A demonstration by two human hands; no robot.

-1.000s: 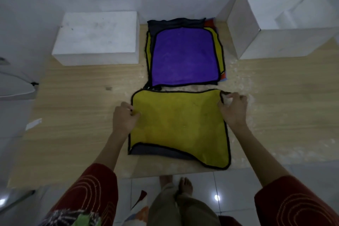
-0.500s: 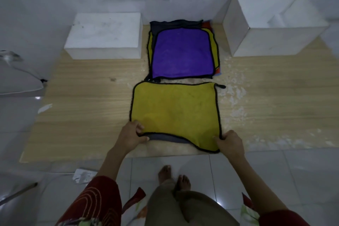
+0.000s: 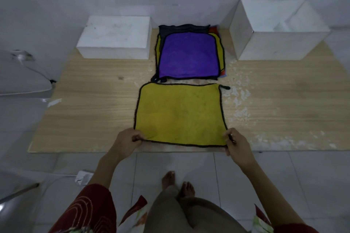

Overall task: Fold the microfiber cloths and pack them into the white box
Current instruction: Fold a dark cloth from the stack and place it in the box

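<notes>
Closest in, our bare feet (image 3: 178, 183) are on the pale floor tiles, just short of the wooden tabletop (image 3: 85, 115). Our left hand (image 3: 128, 141) has its fingers curled round the near left corner of the yellow cloth (image 3: 180, 113), pinching the black hem, and our right hand (image 3: 237, 144) pinches the near right corner the same way. The cloth is spread flat, with its near edge along the table's front edge. Just past it sits the stack of cloths (image 3: 189, 56), purple on top, with yellow and dark edges poking out underneath. A closed white block (image 3: 113, 36) sits to the stack's left and the open white box (image 3: 272, 45) to its right, both back by the wall.
</notes>
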